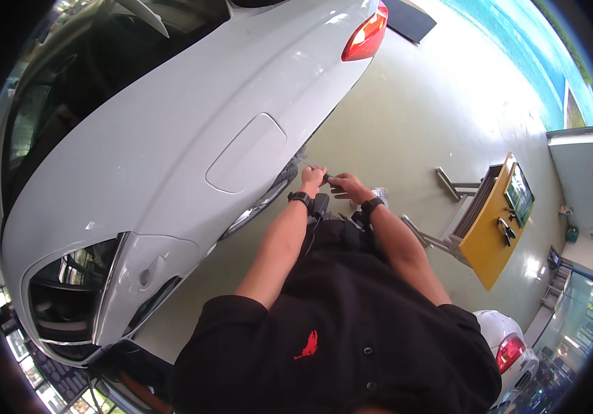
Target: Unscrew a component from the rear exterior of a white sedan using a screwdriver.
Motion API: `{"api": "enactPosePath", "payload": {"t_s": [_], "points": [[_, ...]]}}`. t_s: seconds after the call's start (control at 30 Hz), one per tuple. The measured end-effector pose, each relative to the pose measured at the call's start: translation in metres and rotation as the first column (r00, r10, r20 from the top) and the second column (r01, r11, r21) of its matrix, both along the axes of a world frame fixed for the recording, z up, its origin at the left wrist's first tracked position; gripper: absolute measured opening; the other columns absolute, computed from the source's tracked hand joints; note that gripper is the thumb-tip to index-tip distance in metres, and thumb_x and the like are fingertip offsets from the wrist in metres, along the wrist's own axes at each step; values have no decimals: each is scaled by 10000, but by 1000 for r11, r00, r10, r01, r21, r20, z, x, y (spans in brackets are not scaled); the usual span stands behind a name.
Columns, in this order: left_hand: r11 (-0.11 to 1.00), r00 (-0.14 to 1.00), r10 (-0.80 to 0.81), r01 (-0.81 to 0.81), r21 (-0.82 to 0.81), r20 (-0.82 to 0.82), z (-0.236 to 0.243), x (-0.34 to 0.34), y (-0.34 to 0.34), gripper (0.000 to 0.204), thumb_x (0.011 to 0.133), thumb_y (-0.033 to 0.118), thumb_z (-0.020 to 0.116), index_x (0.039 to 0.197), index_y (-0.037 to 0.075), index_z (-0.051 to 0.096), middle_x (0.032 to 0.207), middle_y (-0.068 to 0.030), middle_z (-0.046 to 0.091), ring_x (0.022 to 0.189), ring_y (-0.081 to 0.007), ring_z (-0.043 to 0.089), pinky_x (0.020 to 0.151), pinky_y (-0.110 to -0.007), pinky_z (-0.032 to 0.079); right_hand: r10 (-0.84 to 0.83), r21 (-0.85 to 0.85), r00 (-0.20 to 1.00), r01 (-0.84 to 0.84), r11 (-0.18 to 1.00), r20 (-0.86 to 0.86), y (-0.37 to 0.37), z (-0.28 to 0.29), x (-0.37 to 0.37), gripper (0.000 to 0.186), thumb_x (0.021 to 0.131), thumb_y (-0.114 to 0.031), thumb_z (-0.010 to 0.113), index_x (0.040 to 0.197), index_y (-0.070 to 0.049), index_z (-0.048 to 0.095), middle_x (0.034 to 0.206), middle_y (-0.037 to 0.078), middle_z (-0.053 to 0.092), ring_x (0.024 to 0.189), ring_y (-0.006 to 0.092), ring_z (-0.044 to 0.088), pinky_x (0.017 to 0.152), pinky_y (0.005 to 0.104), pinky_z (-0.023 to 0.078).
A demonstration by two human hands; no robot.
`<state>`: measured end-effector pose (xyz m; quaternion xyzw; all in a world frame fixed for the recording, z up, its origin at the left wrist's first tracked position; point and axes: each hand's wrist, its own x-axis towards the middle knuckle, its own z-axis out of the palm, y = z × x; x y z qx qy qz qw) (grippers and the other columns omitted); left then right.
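Beside the rear wheel (263, 200) of a white car (193, 131), both my hands are close together. A screwdriver with a dark green handle (326, 179) lies between them, its thin shaft pointing at the wheel arch. My left hand (313, 176) is closed around its front part, nearer the car. My right hand (350, 186) has its fingers bent round the handle's rear end. Where the tip meets the car is too small to make out. The closed fuel flap (246, 153) sits on the car's side above the wheel.
To the right stands a yellow-topped table (479, 252) on metal legs, with a flat screen (519, 195) and a small dark tool (505, 231) on it. A clear plastic container (379, 196) is behind my right wrist. Another white car (500, 331) stands at the lower right.
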<state>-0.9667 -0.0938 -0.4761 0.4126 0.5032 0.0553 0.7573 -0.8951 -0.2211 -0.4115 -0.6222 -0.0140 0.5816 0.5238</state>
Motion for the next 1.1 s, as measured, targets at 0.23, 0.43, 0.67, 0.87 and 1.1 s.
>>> {"api": "enactPosePath", "payload": {"t_s": [0.23, 0.43, 0.67, 0.87, 1.1], "points": [[982, 977, 162, -146, -117, 142, 14, -1, -8, 276, 819, 25, 493, 1082, -15, 419, 940, -115, 526, 826, -236, 572, 672, -347, 512, 168, 77, 981, -176, 981, 100, -10, -9, 6, 324, 885, -262, 448, 1009, 37, 461, 897, 135, 532, 743, 256, 586, 708, 417, 536], [962, 989, 88, -53, -268, 121, 31, -1, 0, 170, 833, 221, 560, 899, 75, 505, 872, -28, 508, 824, -177, 529, 674, -328, 490, -365, -149, 902, 338, 929, -232, 14, -6, 27, 229, 881, -228, 447, 927, -4, 458, 776, 88, 487, 628, 231, 548, 654, 396, 544], [941, 960, 107, -14, -338, 257, 43, 10, 6, 247, 862, 280, 525, 966, 64, 467, 901, -68, 542, 816, -181, 550, 706, -307, 470, -419, -278, 887, 359, 891, -196, 47, 30, 38, 246, 861, -272, 460, 891, -29, 440, 736, 70, 468, 636, 187, 517, 654, 375, 529], [940, 944, 168, -67, -334, 283, 44, 10, -1, 308, 833, 302, 566, 966, 36, 488, 932, -78, 519, 797, -174, 533, 649, -289, 453, -602, -187, 786, 575, 796, -145, 54, 31, 15, 272, 841, -316, 467, 786, -50, 448, 674, 45, 428, 575, 145, 483, 553, 329, 499], [981, 970, 146, -117, -152, 195, 41, 14, -8, 230, 798, 213, 603, 912, 39, 505, 813, -78, 540, 671, -168, 546, 593, -272, 473, -400, -11, 914, 401, 916, -68, 20, 32, 8, 257, 842, -238, 516, 1018, -51, 500, 924, 51, 498, 802, 155, 514, 740, 323, 469]]}}
